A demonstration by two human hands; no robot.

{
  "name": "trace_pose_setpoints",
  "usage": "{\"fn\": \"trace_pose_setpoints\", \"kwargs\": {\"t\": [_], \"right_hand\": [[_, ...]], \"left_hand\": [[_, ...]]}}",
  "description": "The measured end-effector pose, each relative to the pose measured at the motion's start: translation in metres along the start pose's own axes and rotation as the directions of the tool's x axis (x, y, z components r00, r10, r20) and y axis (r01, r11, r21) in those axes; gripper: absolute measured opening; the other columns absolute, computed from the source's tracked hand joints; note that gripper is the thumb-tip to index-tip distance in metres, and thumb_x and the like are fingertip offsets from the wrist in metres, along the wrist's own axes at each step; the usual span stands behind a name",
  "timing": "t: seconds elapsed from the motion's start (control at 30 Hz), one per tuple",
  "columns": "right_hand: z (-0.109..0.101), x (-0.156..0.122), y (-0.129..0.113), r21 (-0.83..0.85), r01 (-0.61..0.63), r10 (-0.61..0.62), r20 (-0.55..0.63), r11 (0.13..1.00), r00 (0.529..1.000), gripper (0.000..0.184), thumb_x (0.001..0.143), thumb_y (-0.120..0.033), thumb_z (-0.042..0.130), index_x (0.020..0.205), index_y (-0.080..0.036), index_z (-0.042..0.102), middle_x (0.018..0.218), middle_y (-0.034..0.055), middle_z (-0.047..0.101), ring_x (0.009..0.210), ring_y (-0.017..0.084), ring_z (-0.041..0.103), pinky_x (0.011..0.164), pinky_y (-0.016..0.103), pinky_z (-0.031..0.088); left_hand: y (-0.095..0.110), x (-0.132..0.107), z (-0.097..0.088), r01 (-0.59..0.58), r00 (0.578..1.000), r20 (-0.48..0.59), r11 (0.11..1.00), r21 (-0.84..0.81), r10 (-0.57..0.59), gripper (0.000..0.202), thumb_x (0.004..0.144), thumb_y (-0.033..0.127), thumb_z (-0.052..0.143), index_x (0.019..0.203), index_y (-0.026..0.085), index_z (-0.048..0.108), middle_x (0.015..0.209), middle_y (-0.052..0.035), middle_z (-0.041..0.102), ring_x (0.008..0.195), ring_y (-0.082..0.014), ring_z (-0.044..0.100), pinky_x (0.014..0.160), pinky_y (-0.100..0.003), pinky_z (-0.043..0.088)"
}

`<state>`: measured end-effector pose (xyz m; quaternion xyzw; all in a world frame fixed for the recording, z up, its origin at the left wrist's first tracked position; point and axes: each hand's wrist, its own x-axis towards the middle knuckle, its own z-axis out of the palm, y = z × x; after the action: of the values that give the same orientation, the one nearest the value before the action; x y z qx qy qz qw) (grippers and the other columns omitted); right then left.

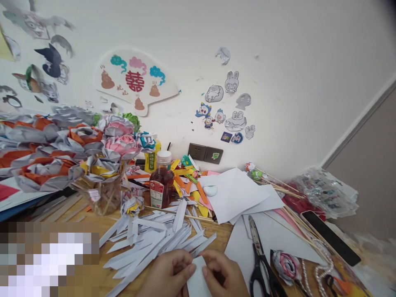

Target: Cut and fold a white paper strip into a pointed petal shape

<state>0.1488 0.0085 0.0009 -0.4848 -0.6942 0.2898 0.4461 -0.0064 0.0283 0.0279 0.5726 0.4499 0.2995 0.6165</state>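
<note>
At the bottom middle, my left hand pinches the left edge of a small white piece of paper. Thumb and fingers of my right hand grip the same paper on its right side. Its lower end runs out of view. Just beyond my left hand lies a loose pile of folded white paper strips. Black-handled scissors rest on white paper to the right of my right hand. Beside them sits a pink and white paper flower.
Many paper flowers stand at the left, some in a clear container. A bottle of dark red liquid, white sheets, wooden sticks, a phone and pearl strings crowd the table. The lower left corner is pixelated.
</note>
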Motion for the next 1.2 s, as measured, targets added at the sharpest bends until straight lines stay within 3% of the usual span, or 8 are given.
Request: {"fn": "trace_pose_setpoints", "kwargs": {"t": [0.47,0.67,0.87,1.03,1.2], "right_hand": [[0.0,0.0,0.005,0.002,0.004,-0.004,0.008,1.0,1.0,0.029,0.08,-0.037,0.044,0.086,-0.014,0.061,0.045,-0.0003,0.057,0.038,0.012,0.048,0.04,0.021,0.036],[-0.005,0.001,-0.003,-0.105,0.099,-0.094,0.05,0.99,0.994,0.022,0.08,-0.028,0.045,0.089,-0.015,0.061,0.048,0.0008,0.063,0.042,0.014,0.057,0.043,0.02,0.044],[-0.013,0.002,-0.007,-0.184,0.231,-0.224,0.057,0.956,0.973,0.024,0.077,-0.014,0.05,0.097,-0.02,0.061,0.083,0.0051,0.072,0.074,0.017,0.067,0.067,0.021,0.051],[-0.013,-0.001,-0.002,-0.16,0.214,-0.215,0.014,0.964,0.977,0.021,0.079,-0.016,0.05,0.096,-0.02,0.061,0.082,0.0057,0.072,0.072,0.017,0.067,0.066,0.022,0.053],[-0.015,0.003,-0.009,-0.197,0.289,-0.277,0.084,0.937,0.957,0.024,0.078,-0.012,0.049,0.095,-0.022,0.062,0.084,0.0044,0.072,0.074,0.018,0.067,0.067,0.023,0.052]], "left_hand": [[0.003,0.0,0.001,0.015,1.0,-0.004,1.0,-0.025,-0.016,0.039,0.061,0.053,0.055,0.062,0.015,0.05,0.043,0.0061,0.047,0.039,-0.0092,0.043,0.04,-0.021,0.033],[0.002,0.0,0.0,-0.013,1.0,0.002,0.999,-0.044,0.013,0.045,0.06,0.06,0.054,0.059,0.016,0.047,0.041,0.0062,0.047,0.035,-0.0078,0.041,0.037,-0.019,0.029],[0.001,0.0,0.002,-0.004,0.999,0.032,1.0,-0.029,0.005,0.046,0.061,0.063,0.051,0.059,0.018,0.044,0.04,0.0079,0.045,0.034,-0.0066,0.04,0.036,-0.018,0.026],[0.0,0.001,0.004,-0.007,1.0,0.011,1.0,-0.001,0.007,0.047,0.058,0.063,0.055,0.055,0.019,0.04,0.04,0.0096,0.043,0.033,-0.0056,0.04,0.035,-0.017,0.026],[-0.003,0.003,0.005,0.045,0.999,-0.021,0.998,-0.044,-0.046,0.055,0.047,0.072,0.054,0.056,0.02,0.04,0.033,0.0112,0.04,0.028,-0.0052,0.036,0.032,-0.017,0.024]]}}
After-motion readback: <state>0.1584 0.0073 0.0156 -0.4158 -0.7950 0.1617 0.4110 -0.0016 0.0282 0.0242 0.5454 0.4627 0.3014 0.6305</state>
